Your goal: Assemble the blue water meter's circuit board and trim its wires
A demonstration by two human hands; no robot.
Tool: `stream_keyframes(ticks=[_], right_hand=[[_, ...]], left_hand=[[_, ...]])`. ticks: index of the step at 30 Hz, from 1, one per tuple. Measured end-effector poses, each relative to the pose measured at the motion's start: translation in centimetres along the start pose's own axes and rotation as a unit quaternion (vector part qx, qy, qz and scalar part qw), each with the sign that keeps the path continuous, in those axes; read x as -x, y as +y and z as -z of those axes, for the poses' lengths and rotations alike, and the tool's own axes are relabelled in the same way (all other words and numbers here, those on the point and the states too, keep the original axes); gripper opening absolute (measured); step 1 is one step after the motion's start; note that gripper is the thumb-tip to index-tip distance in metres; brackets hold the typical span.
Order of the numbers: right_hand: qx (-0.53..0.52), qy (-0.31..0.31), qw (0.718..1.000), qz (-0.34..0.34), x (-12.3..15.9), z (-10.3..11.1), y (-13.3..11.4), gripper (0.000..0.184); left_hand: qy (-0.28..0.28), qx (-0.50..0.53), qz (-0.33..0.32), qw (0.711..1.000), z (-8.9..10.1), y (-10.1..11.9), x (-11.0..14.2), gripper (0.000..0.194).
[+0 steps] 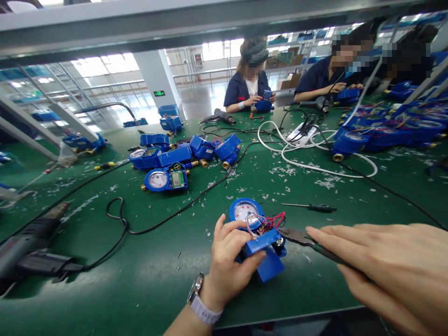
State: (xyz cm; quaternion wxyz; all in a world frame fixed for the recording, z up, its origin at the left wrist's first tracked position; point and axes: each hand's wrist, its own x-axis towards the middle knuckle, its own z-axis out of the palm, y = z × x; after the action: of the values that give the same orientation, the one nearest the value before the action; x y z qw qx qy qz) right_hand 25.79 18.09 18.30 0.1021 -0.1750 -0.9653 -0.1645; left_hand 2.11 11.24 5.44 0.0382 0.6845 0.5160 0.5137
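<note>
A blue water meter (261, 235) with a round dial and loose red and white wires lies on the green table (147, 275) near the front edge. My left hand (229, 263), with a watch on the wrist, is closed round the meter's left side and holds it. My right hand (388, 266) comes in from the right and grips a pair of dark pliers (297, 237) with green handles. The plier tips touch the meter's right side, next to the wires.
Several more blue meters (175, 163) lie mid-table, with a black cable (147, 224) and a heat gun (31, 245) at left. A small screwdriver (311, 207) lies beyond my hands. White cable and power strip (303, 135) sit behind. Three people work at the far side.
</note>
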Motion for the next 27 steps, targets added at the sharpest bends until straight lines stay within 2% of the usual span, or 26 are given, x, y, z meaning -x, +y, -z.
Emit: stream_keyframes(ticks=[6, 9, 12, 15, 20, 23, 27], right_hand=[[-0.082, -0.014, 0.993, -0.089, 3.0, -2.1, -0.8, 0.038], [-0.184, -0.029, 0.969, -0.164, 4.5, -2.9, -1.1, 0.039], [-0.246, -0.03, 0.946, -0.208, 5.6, -3.4, -1.4, 0.038], [-0.229, -0.013, 0.95, -0.212, 6.0, -3.9, -1.9, 0.039], [-0.121, 0.079, 0.976, -0.161, 4.7, -5.1, -3.3, 0.037], [-0.119, 0.093, 0.977, -0.154, 3.6, -5.8, -4.5, 0.036], [-0.158, 0.097, 0.966, -0.179, 3.2, -6.6, -6.2, 0.037]], left_hand=[[0.008, 0.037, 0.061, 0.997, -0.3, -0.2, 0.4, 0.012], [0.02, 0.05, 0.087, 0.995, -0.4, -0.6, 0.7, 0.011], [0.022, 0.069, 0.112, 0.991, -0.4, -1.0, 1.0, 0.011], [0.021, 0.09, 0.133, 0.987, -0.5, -1.2, 1.1, 0.014], [0.02, 0.138, 0.192, 0.972, -0.5, -1.4, 1.3, 0.025], [0.017, 0.163, 0.213, 0.963, -0.6, -1.5, 1.6, 0.029], [0.026, 0.194, 0.233, 0.953, -0.7, -1.8, 1.8, 0.032]])
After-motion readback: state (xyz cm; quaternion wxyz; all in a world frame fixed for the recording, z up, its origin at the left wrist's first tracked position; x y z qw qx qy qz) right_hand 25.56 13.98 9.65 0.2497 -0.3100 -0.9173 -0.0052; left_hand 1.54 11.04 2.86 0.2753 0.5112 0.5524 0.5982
